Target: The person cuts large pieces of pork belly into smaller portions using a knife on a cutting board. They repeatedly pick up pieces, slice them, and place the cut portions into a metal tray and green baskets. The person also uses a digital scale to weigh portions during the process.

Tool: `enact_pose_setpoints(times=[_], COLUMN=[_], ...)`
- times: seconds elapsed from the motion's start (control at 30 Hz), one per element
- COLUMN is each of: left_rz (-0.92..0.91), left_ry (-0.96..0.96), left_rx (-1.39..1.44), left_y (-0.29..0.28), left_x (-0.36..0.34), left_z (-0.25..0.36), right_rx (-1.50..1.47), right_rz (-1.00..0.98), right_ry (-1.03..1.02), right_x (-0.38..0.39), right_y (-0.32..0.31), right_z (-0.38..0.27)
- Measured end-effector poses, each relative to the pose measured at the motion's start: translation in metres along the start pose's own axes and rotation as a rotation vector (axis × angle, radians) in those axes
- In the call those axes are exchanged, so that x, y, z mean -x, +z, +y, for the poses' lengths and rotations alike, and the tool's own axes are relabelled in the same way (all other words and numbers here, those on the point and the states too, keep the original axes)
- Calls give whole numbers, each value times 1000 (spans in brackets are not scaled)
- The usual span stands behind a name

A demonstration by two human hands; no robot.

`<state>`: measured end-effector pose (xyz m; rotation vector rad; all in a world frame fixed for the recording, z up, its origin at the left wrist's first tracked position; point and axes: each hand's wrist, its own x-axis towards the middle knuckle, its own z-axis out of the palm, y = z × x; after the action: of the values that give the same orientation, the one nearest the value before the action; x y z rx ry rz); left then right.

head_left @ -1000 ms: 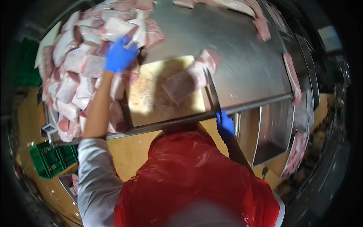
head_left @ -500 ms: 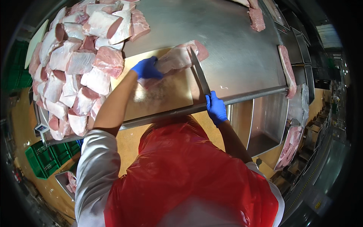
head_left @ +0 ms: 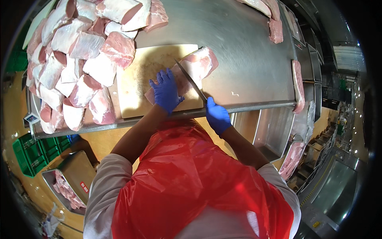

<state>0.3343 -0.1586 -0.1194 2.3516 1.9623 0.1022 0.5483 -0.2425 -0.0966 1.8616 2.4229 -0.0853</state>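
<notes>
Red apron: nearest item; worn by the operator, on the near side of the cutting board.
Right hand: blue-gloved, just off the board's near right corner; fingers wrapped around the handle of the knife.
Left hand: blue-gloved, palm down over the board; fingers spread on the near left end of the meat piece, pinching nothing.
Knife position: blade slants from the board's near right corner across the meat piece, tip toward the board's far side. Blade contact depth cannot be told from overhead.
Meat piece position: lies diagonally on the board; far right end overhangs the board's right edge onto the steel table.
Handling: likely moderately heavy, soft and pliable, with a damp, slippery surface; the loose end may sag if lifted.
Grip point: flat palm on the thick body, fingers clear of the blade; for lifting, support beneath the middle.
Meat pile: left of the board, stacked pale and pink cuts.
Meat strip: well right of the board, along the table's edge.
Far cuts: beyond the board, toward the table's far right corner.
</notes>
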Motion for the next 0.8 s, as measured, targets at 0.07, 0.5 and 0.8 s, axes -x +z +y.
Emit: enact_pose_setpoints(times=[0.07,0.5,0.8], left_rz=[-152,3,-423], left_ry=[-20,-1,27], left_rx=[59,-182,379], left_y=[-4,29,-26], left_x=[-9,-19,-54], left_z=[0,-15,-64], right_rx=[-12,-402,-422], right_rz=[-28,-87,-361], right_ry=[-44,-152,37], right_x=[10,-144,20], right_y=[-6,20,18], right_z=[8,-18,18])
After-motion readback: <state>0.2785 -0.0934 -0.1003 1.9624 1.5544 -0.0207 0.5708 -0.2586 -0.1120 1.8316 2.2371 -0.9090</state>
